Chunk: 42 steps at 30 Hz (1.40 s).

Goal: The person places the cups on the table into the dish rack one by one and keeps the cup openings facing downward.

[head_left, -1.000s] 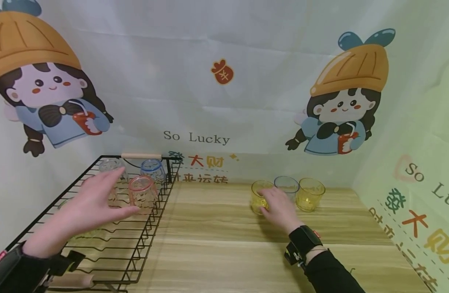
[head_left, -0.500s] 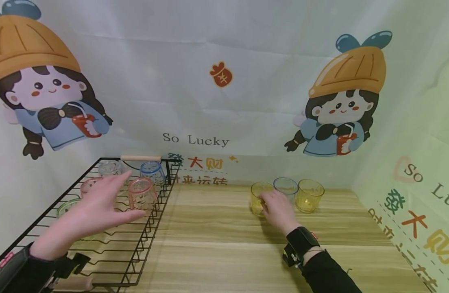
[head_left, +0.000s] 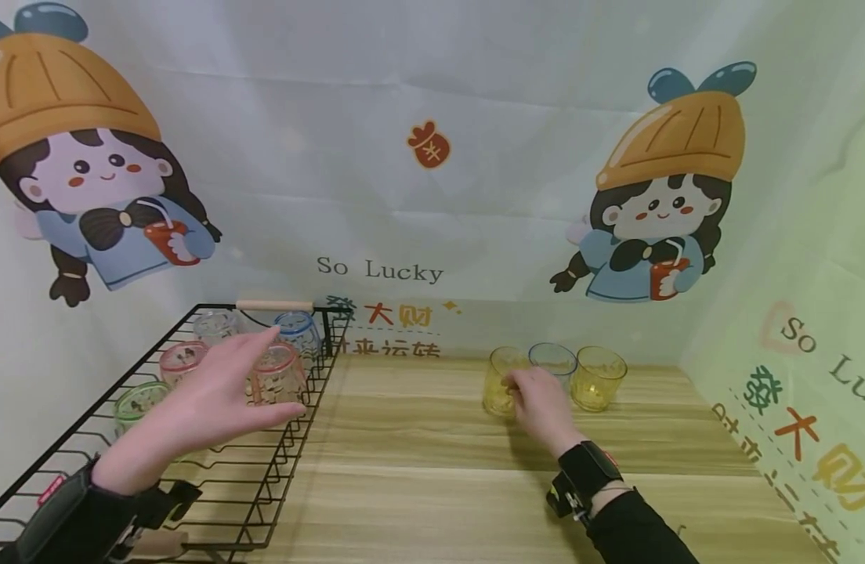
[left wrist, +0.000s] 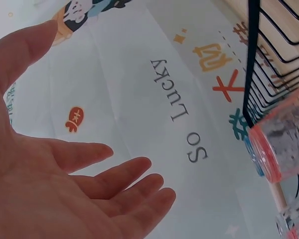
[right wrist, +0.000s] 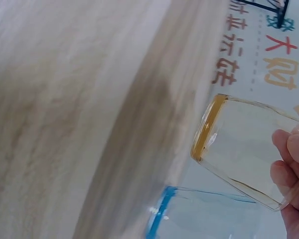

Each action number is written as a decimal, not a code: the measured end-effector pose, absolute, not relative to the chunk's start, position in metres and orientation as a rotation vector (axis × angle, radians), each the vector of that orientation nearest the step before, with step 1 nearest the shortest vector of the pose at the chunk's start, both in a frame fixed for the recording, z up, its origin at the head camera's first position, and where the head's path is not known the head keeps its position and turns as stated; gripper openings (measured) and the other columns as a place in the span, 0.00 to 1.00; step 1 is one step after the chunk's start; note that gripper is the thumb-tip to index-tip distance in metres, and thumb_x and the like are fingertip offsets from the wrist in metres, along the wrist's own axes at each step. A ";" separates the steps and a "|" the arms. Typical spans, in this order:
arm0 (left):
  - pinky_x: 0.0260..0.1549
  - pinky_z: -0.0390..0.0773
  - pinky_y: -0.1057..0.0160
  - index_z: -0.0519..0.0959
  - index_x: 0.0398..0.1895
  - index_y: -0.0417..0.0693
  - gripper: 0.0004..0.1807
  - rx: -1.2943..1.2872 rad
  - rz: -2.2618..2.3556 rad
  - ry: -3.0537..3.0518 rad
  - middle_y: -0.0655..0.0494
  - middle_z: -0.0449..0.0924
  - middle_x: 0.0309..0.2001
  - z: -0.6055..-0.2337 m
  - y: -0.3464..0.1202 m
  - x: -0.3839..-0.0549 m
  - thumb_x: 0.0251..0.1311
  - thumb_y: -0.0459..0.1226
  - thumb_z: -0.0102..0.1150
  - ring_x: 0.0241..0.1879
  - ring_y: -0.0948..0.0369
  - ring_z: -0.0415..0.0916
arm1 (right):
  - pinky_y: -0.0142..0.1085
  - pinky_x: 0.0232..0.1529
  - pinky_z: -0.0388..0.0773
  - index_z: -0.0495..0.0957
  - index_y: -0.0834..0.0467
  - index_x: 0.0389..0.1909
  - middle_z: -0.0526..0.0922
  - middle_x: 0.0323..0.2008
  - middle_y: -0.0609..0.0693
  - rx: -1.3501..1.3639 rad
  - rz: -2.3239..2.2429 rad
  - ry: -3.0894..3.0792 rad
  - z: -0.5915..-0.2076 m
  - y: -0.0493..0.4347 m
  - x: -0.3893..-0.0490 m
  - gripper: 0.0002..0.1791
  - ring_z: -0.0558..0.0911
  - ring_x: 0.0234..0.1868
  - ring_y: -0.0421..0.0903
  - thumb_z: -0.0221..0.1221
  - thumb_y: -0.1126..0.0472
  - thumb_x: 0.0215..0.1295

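My right hand pinches the rim of a yellow glass, leftmost of three on the wooden table. In the right wrist view, fingertips and thumb are on the rim of that yellow glass, which leans slightly in the head view. A blue-rimmed glass and another yellow glass stand just right of it. Over the black wire rack, my left hand is held with thumb and fingers spread, holding nothing. A red glass sits behind its fingers, partly hidden.
In the rack, upside down, are also a clear glass, a blue glass, a second red glass and a green glass. A printed cloth hangs behind the table and along its sides.
My right fingers have drawn together on the yellow glass's rim, and the glass has tipped slightly. My left hand has shifted a little right over the rack, uncovering the red and green glasses.
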<state>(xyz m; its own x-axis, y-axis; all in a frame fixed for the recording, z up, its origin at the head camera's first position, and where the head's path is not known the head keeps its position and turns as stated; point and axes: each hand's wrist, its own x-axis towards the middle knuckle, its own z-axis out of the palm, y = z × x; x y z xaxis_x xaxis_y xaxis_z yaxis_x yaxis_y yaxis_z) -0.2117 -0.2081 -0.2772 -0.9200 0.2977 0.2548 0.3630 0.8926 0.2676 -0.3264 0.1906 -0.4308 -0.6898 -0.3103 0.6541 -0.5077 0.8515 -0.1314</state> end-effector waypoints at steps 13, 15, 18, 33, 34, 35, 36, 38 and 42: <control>0.63 0.56 0.30 0.47 0.75 0.41 0.60 -0.567 -0.540 -2.804 0.34 0.54 0.71 -0.278 -0.182 -0.212 0.47 0.62 0.65 0.68 0.35 0.52 | 0.47 0.58 0.75 0.80 0.59 0.36 0.84 0.31 0.51 0.521 0.537 -2.386 -0.413 0.189 -0.308 0.08 0.80 0.37 0.50 0.62 0.71 0.56; 0.63 0.56 0.29 0.46 0.75 0.41 0.60 -0.573 -0.543 -2.799 0.33 0.54 0.71 -0.278 -0.179 -0.211 0.46 0.62 0.65 0.68 0.35 0.52 | 0.48 0.61 0.73 0.80 0.59 0.35 0.84 0.31 0.51 0.536 0.561 -2.356 -0.412 0.189 -0.306 0.07 0.80 0.37 0.50 0.63 0.71 0.56; 0.63 0.57 0.31 0.46 0.75 0.42 0.60 -0.577 -0.548 -2.791 0.34 0.54 0.71 -0.277 -0.174 -0.210 0.46 0.61 0.65 0.68 0.36 0.52 | 0.48 0.61 0.73 0.79 0.60 0.35 0.85 0.30 0.51 0.560 0.583 -2.310 -0.411 0.188 -0.303 0.08 0.80 0.37 0.50 0.63 0.71 0.55; 0.65 0.53 0.31 0.46 0.75 0.44 0.59 -0.602 -0.611 -2.753 0.36 0.53 0.72 -0.280 -0.159 -0.210 0.46 0.57 0.68 0.70 0.38 0.50 | 0.48 0.60 0.73 0.78 0.60 0.35 0.84 0.30 0.50 0.628 0.726 -2.154 -0.394 0.176 -0.283 0.08 0.80 0.37 0.49 0.63 0.72 0.54; 0.66 0.53 0.31 0.46 0.75 0.44 0.59 -0.604 -0.614 -2.752 0.37 0.53 0.72 -0.281 -0.158 -0.210 0.46 0.57 0.68 0.70 0.39 0.50 | 0.48 0.59 0.74 0.78 0.60 0.35 0.84 0.30 0.50 0.634 0.730 -2.140 -0.393 0.175 -0.282 0.08 0.80 0.37 0.48 0.64 0.72 0.54; 0.66 0.54 0.31 0.46 0.75 0.44 0.59 -0.605 -0.615 -2.752 0.37 0.53 0.72 -0.281 -0.157 -0.210 0.46 0.56 0.68 0.70 0.39 0.50 | 0.48 0.58 0.74 0.78 0.60 0.35 0.83 0.30 0.50 0.639 0.737 -2.129 -0.392 0.174 -0.281 0.09 0.80 0.37 0.48 0.64 0.72 0.54; 0.66 0.54 0.32 0.46 0.75 0.45 0.59 -0.604 -0.616 -2.751 0.37 0.53 0.72 -0.281 -0.156 -0.210 0.46 0.56 0.68 0.70 0.39 0.50 | 0.48 0.59 0.73 0.78 0.60 0.35 0.83 0.31 0.50 0.646 0.746 -2.118 -0.391 0.174 -0.280 0.09 0.80 0.37 0.48 0.64 0.73 0.53; 0.65 0.56 0.32 0.46 0.75 0.44 0.59 -0.603 -0.617 -2.746 0.37 0.53 0.72 -0.282 -0.154 -0.209 0.45 0.56 0.69 0.70 0.39 0.50 | 0.47 0.59 0.73 0.78 0.61 0.35 0.83 0.31 0.51 0.655 0.762 -2.101 -0.389 0.172 -0.277 0.09 0.80 0.37 0.48 0.64 0.73 0.53; 0.65 0.57 0.33 0.46 0.75 0.45 0.60 -0.601 -0.622 -2.733 0.37 0.53 0.72 -0.282 -0.151 -0.208 0.45 0.55 0.69 0.70 0.40 0.51 | 0.47 0.63 0.69 0.78 0.61 0.35 0.84 0.33 0.52 0.670 0.801 -2.072 -0.384 0.167 -0.272 0.10 0.81 0.41 0.49 0.63 0.74 0.53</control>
